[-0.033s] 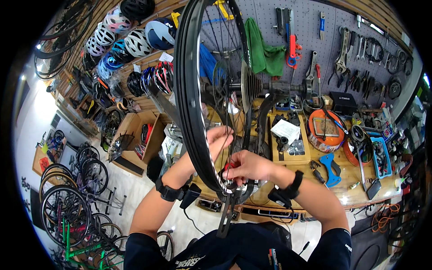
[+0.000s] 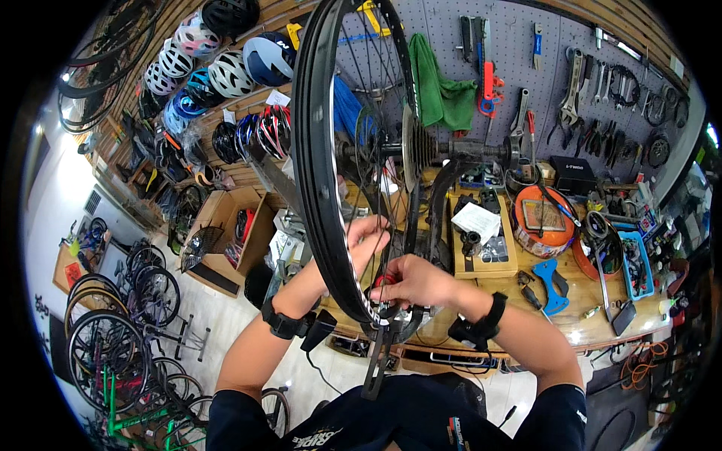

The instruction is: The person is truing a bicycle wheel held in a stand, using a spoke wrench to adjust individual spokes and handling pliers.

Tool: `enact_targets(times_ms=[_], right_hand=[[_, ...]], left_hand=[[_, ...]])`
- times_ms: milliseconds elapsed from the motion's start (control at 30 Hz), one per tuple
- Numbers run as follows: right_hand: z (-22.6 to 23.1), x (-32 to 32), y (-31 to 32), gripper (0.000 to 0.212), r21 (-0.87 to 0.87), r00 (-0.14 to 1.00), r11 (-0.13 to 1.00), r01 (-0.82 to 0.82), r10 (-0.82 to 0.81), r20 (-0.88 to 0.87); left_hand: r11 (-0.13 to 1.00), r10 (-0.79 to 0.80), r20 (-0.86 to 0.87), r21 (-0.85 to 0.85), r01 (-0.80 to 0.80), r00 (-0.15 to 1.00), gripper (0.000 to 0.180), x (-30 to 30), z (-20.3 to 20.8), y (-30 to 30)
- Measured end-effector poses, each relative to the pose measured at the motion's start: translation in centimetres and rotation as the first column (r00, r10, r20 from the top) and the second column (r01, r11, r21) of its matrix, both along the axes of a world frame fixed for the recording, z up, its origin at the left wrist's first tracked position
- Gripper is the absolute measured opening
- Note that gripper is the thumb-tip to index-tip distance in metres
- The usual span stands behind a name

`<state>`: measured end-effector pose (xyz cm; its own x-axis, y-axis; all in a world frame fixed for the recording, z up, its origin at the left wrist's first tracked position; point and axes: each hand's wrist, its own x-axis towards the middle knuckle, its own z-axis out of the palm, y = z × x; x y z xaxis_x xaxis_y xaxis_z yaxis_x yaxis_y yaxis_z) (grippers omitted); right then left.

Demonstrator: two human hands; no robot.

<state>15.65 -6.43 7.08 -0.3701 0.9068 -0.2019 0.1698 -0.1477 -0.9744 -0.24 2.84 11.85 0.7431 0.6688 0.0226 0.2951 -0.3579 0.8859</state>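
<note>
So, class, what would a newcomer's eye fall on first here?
First, the large bicycle wheel standing upright in the middle, the right hand holding a small red item near its lower rim. Then the green cloth on the pegboard behind, and the helmets at upper left.

From the person's head, the left fisheye camera looks down and forward, close to the black spoked bicycle wheel (image 2: 314, 150), with the brown wooden counter (image 2: 502, 307) lower and the grey perforated pegboard (image 2: 513, 45) farther off; straight edges bend outward.
</note>
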Motion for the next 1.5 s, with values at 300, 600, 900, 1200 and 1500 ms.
enact_targets(times_ms=[300,600,900,1200,1500], right_hand=[[-3.3,-1.1,1.2,0.027,0.524,0.883,0.848,0.081,-0.305,0.357],[-0.3,2.0,0.9,0.028,-0.056,0.914,0.957,-0.286,0.254,-0.316],[-0.6,-1.9,-0.5,0.036,0.443,0.763,0.891,0.098,-0.353,0.541],[-1.7,0.8,1.8,0.022,0.004,0.975,0.983,-0.182,0.181,-0.133],[-2.4,0.6,2.1,0.041,0.273,0.915,0.961,-0.051,-0.064,0.398]], left_hand=[[0.996,-0.062,0.010,-0.068,0.063,0.998,0.041,0.2,-1.2,-0.6],[0.999,0.031,0.075,0.010,-0.031,0.997,0.043,-0.1,-1.3,-0.4],[1.000,-0.022,0.034,-0.016,0.023,0.999,0.043,0.0,-1.1,-0.7],[0.995,-0.014,0.099,-0.102,0.024,0.995,0.047,-0.3,-2.5,0.0],[0.998,-0.034,0.047,-0.059,0.037,0.998,0.048,-0.2,-3.0,-0.1]])
